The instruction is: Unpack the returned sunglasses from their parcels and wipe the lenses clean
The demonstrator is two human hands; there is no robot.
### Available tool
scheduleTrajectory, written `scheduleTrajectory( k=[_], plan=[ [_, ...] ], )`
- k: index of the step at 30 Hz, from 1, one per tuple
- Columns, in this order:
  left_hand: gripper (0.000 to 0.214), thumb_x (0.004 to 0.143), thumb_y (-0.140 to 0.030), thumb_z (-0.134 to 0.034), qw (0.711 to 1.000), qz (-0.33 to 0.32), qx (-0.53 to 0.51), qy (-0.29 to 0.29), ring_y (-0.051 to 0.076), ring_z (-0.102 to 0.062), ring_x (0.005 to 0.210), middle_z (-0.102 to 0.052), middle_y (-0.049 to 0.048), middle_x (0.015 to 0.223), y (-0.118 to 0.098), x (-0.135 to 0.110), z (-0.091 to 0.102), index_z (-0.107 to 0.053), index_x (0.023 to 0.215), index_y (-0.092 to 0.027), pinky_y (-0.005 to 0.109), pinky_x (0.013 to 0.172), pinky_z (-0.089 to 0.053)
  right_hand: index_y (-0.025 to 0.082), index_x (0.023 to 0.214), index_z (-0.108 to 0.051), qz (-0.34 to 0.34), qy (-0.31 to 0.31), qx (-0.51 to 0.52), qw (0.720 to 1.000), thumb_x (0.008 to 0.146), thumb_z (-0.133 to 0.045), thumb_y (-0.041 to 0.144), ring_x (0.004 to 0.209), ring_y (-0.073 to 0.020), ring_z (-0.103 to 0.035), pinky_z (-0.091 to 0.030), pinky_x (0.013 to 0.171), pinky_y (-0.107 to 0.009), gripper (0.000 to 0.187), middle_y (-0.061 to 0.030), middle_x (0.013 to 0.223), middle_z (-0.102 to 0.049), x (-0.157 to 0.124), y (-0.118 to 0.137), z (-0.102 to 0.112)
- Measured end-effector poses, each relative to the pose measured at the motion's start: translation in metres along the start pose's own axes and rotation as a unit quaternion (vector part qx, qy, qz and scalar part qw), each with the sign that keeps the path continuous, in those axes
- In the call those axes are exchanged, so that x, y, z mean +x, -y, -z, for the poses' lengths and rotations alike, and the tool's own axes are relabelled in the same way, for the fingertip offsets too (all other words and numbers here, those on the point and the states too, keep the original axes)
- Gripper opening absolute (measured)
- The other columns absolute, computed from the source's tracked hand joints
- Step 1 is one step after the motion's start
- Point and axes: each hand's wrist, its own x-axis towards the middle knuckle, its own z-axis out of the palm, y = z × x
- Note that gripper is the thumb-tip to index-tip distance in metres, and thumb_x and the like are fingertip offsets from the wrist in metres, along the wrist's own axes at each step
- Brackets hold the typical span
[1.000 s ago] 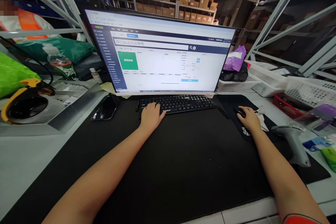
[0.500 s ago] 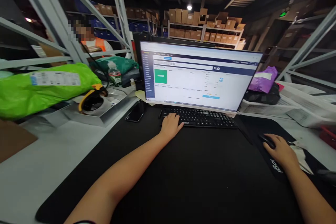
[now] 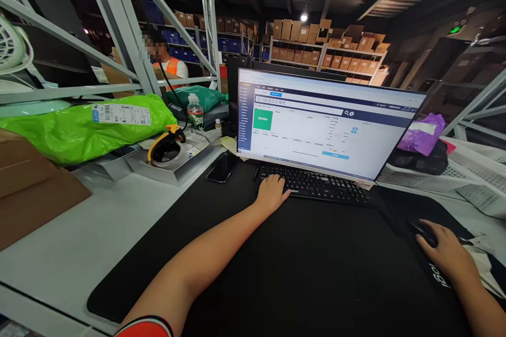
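My left hand [image 3: 272, 193] rests on the left end of a black keyboard [image 3: 316, 184], its fingers spread over the keys and the thumb along the front edge. On the right, my right hand [image 3: 450, 253] is curved over a black computer mouse [image 3: 426, 233], which sits on a dark mouse pad [image 3: 419, 208]. Behind the keyboard stands a monitor [image 3: 312, 126] showing a web page with a search bar and a green square. A black phone [image 3: 221, 167] lies on the desk mat to the left of the keyboard.
A bright green parcel [image 3: 79, 129] and a cardboard box [image 3: 35, 189] lie at the left. A yellow-and-black scanner-like device [image 3: 168, 150] sits in an open tray near a bottle [image 3: 195, 111]. White baskets [image 3: 415, 176] and a purple parcel [image 3: 425, 134] stand right. A person in orange [image 3: 172, 67] is beyond the frame.
The view has swung left, so everything sits further right in the picture. Both hands stay where they were, on the keyboard and on the mouse.
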Motion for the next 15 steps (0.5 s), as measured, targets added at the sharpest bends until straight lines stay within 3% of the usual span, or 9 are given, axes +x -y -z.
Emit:
scheduleTrajectory(
  k=[2, 5, 12, 15],
  plan=[
    [0.031, 0.097, -0.039, -0.059, 1.000, -0.003, -0.003, -0.007, 0.031, -0.061, 0.113, -0.066, 0.0151, 0.118, 0.000, 0.000, -0.001, -0.064, 0.115, -0.014, 0.043, 0.095, -0.051, 0.022, 0.145, -0.053, 0.002, 0.013, 0.008, 1.000, 0.081, -0.046, 0.061, 0.129, -0.0409, -0.057, -0.049, 0.092, -0.053, 0.075, -0.0226, 0.130, -0.061, 0.000, -0.004, -0.002],
    [0.032, 0.097, -0.039, -0.060, 1.000, -0.013, -0.009, -0.022, 0.031, -0.061, 0.117, -0.066, 0.0156, 0.120, -0.002, 0.000, -0.003, -0.063, 0.117, -0.014, 0.044, 0.101, -0.049, 0.022, 0.148, -0.050, -0.006, 0.008, 0.021, 1.000, 0.081, -0.048, 0.061, 0.131, -0.0427, -0.055, -0.046, 0.093, -0.055, 0.078, -0.0247, 0.131, -0.060, 0.000, -0.004, -0.002],
    [0.036, 0.094, -0.036, -0.064, 0.996, -0.049, -0.037, -0.067, 0.034, -0.057, 0.128, -0.062, 0.0205, 0.132, -0.003, 0.002, -0.013, -0.062, 0.121, -0.012, 0.051, 0.113, -0.042, 0.018, 0.147, -0.054, -0.020, -0.003, 0.015, 1.000, 0.082, -0.050, 0.062, 0.129, -0.0449, -0.055, -0.044, 0.095, -0.056, 0.079, -0.0296, 0.132, -0.058, -0.005, 0.018, 0.017],
    [0.039, 0.092, -0.035, -0.067, 0.994, -0.054, -0.042, -0.083, 0.036, -0.058, 0.127, -0.062, 0.0235, 0.132, -0.005, 0.003, -0.014, -0.061, 0.121, -0.009, 0.053, 0.112, -0.042, 0.024, 0.139, -0.062, -0.017, -0.012, 0.037, 0.999, 0.081, -0.053, 0.066, 0.124, -0.0474, -0.057, -0.043, 0.092, -0.061, 0.072, -0.0301, 0.126, -0.062, -0.011, 0.030, 0.029]
  ],
)
